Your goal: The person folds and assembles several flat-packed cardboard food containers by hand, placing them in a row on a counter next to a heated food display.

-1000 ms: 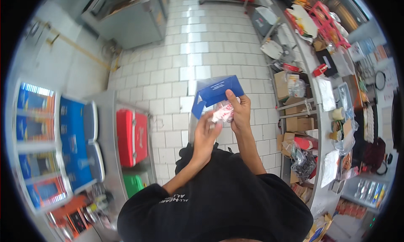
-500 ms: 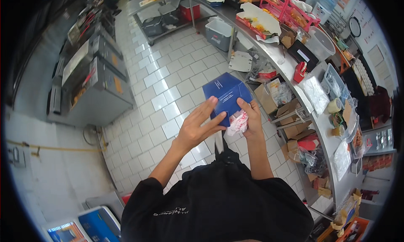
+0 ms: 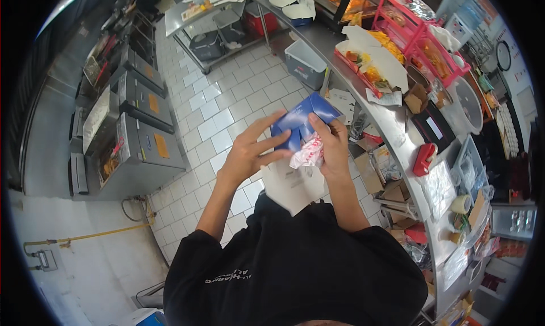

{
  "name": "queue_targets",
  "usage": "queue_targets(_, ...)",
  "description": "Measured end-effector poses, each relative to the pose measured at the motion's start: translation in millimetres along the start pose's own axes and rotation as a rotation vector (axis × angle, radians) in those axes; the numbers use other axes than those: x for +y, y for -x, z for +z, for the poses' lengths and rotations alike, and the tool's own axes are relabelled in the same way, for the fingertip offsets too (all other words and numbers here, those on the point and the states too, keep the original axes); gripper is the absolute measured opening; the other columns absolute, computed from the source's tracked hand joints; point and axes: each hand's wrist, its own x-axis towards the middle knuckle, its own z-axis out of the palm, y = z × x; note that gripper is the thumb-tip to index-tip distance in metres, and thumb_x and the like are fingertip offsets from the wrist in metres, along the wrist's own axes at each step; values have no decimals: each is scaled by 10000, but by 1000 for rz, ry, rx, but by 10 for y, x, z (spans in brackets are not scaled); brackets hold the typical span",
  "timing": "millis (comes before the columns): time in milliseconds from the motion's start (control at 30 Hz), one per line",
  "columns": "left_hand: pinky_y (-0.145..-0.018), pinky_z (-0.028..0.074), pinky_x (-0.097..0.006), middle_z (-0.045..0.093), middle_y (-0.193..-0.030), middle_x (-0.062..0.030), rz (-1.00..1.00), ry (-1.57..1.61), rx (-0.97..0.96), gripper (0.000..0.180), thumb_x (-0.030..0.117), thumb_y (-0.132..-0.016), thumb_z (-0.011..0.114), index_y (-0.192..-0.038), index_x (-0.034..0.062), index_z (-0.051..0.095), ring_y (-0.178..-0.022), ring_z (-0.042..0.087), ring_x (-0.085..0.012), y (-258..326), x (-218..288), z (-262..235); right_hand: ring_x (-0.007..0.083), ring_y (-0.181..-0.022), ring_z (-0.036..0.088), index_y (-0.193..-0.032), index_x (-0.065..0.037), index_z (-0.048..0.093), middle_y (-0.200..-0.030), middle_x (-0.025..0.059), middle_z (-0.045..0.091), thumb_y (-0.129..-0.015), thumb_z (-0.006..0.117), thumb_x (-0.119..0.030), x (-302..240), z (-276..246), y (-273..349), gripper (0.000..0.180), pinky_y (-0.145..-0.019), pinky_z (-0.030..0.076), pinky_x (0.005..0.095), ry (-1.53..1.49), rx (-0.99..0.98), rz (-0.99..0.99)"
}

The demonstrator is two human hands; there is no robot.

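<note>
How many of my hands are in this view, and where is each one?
2: your left hand is at the left side of the blue carton; your right hand, partly hidden, is at its right, beside the red-and-white wrapper.

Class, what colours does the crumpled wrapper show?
The wrapper is white with pinkish-red markings, seen best in the head view.

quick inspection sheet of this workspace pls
surface: steel counter at right, crowded
handled things: blue box, crumpled white-and-red paper at its near side
clutter: open food carton, clear bags, tape roll on the counter
hands: left hand fingers against box; right hand on box and paper
cables: looped dark line by wall, cable or hose unclear
surroundings: tiled floor, grey units at left
</note>
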Motion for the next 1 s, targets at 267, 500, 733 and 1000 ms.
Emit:
queue_targets(267, -858, 554, -363, 678, -1165, -159, -177, -34, 334, 407, 139, -645, 886, -1009, 60, 723, -1020, 670, -304, -869, -1676, 147, 101, -761, 639, -950, 13, 700, -865, 31, 690, -869, 727, -108, 356, 365, -1718, 148, -693, 499, 242, 406, -95, -51)
queue_targets(500, -795, 523, -308, 722, -1010, -106, -363, 442, -222, 417, 213, -632, 891, -970, 43, 717, -896, 686, -214, -1923, -3579, -517, 219, -915, 668, -1341, -51, 508, -1003, 140, 677, -769, 805, -260, 102, 663, -3040, 677, -813, 514, 310, 1207, -213, -322)
queue_targets(733, -841, 498, -310, 704, -1065, -77, -381, 839, -367, 437, 352, -943, 640, -1226, 23, 594, -978, 660, -182, -3022, -5000, 586, 264, -900, 686, -1338, 34, 458, -961, 166, 666, -831, 670, -188, 962, -144, -4222, 593, -774, 529, 342, 912, 139, 203)
queue_targets(1000, -778, 475, -283, 692, -1053, -66, -696, 864, -314, 389, 388, -1000, 551, -1178, 46, 603, -944, 645, -158, -3616, -6708, 1599, 276, -722, 688, -1114, 31, 522, -965, 159, 646, -863, 663, -221, 2039, -1481, -5322, 383, -639, 584, 397, -70, 829, 165)
